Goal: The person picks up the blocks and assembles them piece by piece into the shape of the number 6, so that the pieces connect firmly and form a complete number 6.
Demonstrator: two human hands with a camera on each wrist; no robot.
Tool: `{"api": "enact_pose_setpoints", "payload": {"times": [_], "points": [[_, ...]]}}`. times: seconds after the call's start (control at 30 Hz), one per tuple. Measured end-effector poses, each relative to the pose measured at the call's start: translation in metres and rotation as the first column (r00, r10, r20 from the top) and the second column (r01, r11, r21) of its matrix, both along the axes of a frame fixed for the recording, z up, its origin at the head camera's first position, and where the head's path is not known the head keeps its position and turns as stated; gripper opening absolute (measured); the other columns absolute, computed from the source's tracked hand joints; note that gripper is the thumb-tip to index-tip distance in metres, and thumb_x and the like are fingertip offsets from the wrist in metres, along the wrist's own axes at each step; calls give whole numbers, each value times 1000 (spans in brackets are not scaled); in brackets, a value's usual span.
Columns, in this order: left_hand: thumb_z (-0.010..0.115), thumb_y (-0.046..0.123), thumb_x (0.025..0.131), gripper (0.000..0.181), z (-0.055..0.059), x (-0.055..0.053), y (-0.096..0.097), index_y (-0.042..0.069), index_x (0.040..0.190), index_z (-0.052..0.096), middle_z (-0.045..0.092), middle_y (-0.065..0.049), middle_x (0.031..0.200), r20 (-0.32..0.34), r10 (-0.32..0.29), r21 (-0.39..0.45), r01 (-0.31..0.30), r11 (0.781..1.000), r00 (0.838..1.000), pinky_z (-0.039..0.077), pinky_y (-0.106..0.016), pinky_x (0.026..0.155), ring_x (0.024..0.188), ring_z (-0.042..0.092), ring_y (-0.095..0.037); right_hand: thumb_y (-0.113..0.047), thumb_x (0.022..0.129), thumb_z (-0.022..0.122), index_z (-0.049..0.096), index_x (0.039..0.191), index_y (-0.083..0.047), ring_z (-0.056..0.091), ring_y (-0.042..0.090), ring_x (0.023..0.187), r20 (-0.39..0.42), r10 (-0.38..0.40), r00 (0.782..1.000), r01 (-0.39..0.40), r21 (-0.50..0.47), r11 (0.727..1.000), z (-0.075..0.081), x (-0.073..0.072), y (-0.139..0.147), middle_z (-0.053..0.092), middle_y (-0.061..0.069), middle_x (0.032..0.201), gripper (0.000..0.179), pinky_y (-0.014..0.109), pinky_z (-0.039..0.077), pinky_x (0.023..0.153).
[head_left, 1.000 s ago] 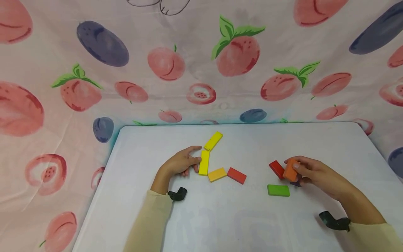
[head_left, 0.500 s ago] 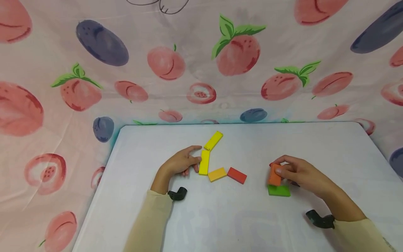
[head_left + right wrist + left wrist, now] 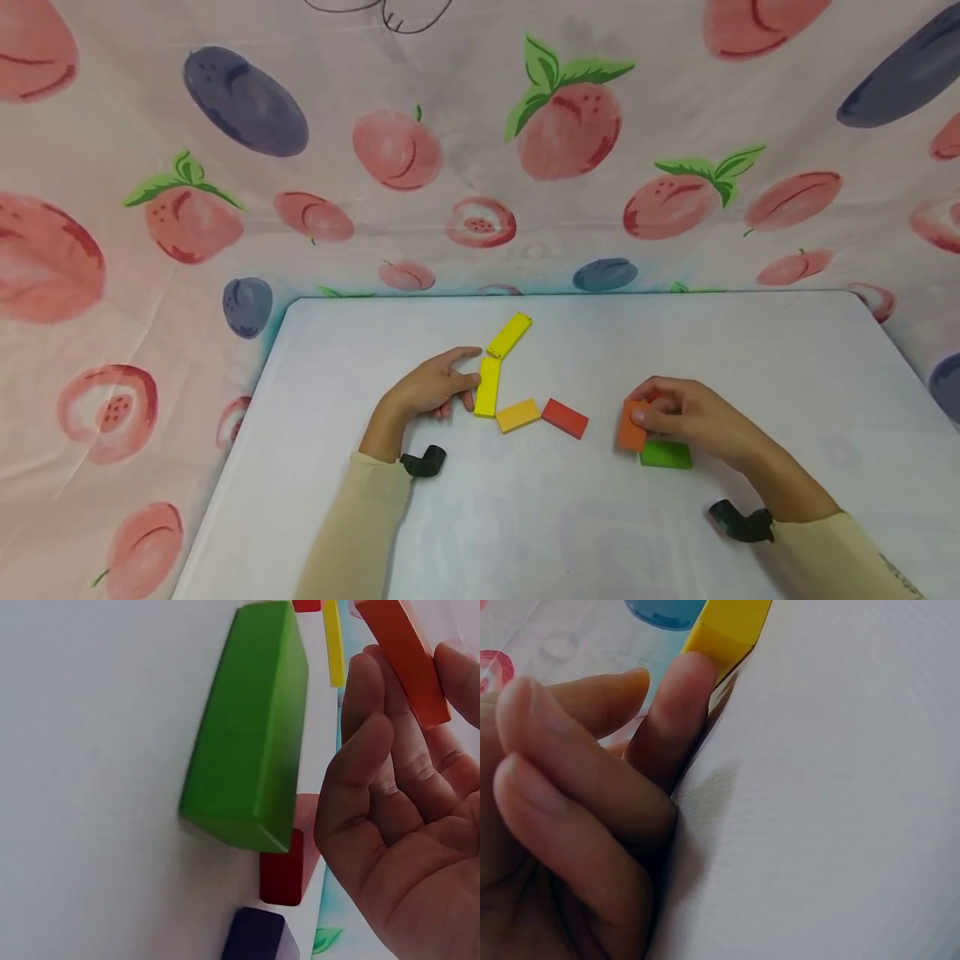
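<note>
My right hand (image 3: pixel 686 417) pinches an orange wooden block (image 3: pixel 632 426) between thumb and fingers, held up left of a green block (image 3: pixel 666 455). In the right wrist view the orange block (image 3: pixel 409 660) tilts between the thumb and fingertips. My left hand (image 3: pixel 435 385) rests by a yellow block (image 3: pixel 487 388), its thumb tip at the block's left side and its index finger pointing past its upper end. The left wrist view has one fingertip against the yellow block (image 3: pixel 727 630), the other fingers loosely bent.
Another yellow block (image 3: pixel 510 336), an amber block (image 3: pixel 518 416) and a red block (image 3: pixel 565 418) continue the bent line on the white table (image 3: pixel 525 517). A dark red block (image 3: pixel 282 868) and a dark purple block (image 3: pixel 259 936) lie beyond the green one. A fruit-print cloth (image 3: pixel 480 167) hangs behind.
My right hand has carried the orange block leftward, from beside the dark red block to past the green block's left end. The left hand has stayed in place.
</note>
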State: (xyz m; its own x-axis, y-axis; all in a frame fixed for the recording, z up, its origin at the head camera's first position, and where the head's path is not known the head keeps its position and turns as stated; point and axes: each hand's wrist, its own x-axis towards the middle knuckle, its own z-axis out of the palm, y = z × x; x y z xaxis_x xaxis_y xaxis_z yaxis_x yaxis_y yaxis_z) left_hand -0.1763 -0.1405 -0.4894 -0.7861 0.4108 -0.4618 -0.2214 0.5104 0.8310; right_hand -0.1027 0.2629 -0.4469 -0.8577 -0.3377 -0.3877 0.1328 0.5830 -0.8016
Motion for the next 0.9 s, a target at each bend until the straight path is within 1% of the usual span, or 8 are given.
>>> {"api": "enact_pose_setpoints", "payload": {"times": [0.23, 0.47, 0.7, 0.9], "points": [[62, 35, 102, 54, 1, -1, -1, 31, 152, 43, 72, -8, 79, -12, -1, 5, 2, 1000, 1000, 37, -23, 41, 40, 45, -13, -39, 97, 70, 67, 119, -15, 62, 24, 92, -10, 20, 1000, -20, 11, 1000, -3, 2, -6, 71, 6, 92, 33, 30, 52, 73], [63, 35, 102, 54, 1, 0, -3, 30, 152, 43, 72, -8, 79, -10, -5, 2, 5, 1000, 1000, 37, -23, 41, 40, 45, -13, -36, 96, 72, 70, 116, -14, 60, 23, 97, -57, 31, 998, -30, 15, 999, -5, 5, -12, 68, 5, 100, 30, 28, 54, 75], [62, 35, 102, 53, 1, -1, -2, 31, 152, 43, 72, -8, 79, -13, -5, 3, 5, 1000, 1000, 37, -23, 41, 40, 45, -13, -38, 94, 74, 72, 112, -18, 61, 22, 96, -107, 76, 991, -69, 70, 995, -9, 3, -17, 69, 0, 97, 27, 27, 53, 77], [62, 34, 103, 53, 2, 1, 0, 30, 152, 43, 72, -7, 79, -11, -13, 12, 13, 1000, 1000, 37, -23, 41, 41, 45, -13, -40, 92, 76, 74, 111, -18, 62, 18, 92, -123, 99, 987, -87, 96, 992, -13, 4, -23, 70, -4, 94, 30, 26, 53, 76]]}}
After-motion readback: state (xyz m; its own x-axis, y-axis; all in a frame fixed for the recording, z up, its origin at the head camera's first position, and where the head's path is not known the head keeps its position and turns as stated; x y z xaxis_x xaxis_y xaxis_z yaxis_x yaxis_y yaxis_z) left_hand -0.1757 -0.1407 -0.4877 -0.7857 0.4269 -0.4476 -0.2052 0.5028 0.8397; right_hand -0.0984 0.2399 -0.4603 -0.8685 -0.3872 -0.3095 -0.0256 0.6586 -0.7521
